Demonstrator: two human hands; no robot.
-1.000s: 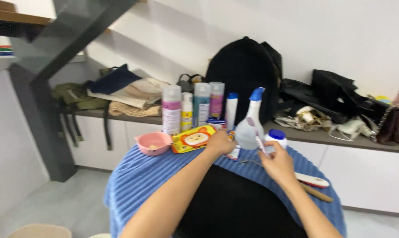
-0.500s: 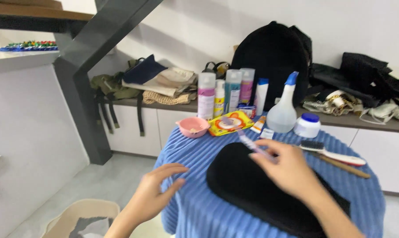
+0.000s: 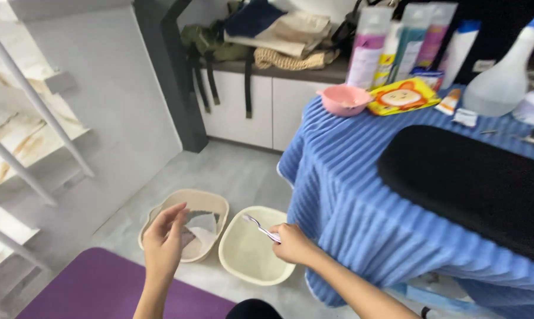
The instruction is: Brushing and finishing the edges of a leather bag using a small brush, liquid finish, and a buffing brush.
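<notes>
Scissors (image 3: 261, 228) in right hand (image 3: 290, 243) fingers (image 3: 277, 236).

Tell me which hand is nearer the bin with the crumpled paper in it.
Left. The left hand hovers open over the near rim of the paper-filled bin. The right hand, its grip on metal tweezers, sits over the empty bin beside it.

Two cream tubs (image 3: 256, 251) sit on the floor. One pink bowl (image 3: 343, 99), one spray bottle (image 3: 506, 77), and maybe four tall bottles (image 3: 368, 47) stand on the tabletop.
</notes>
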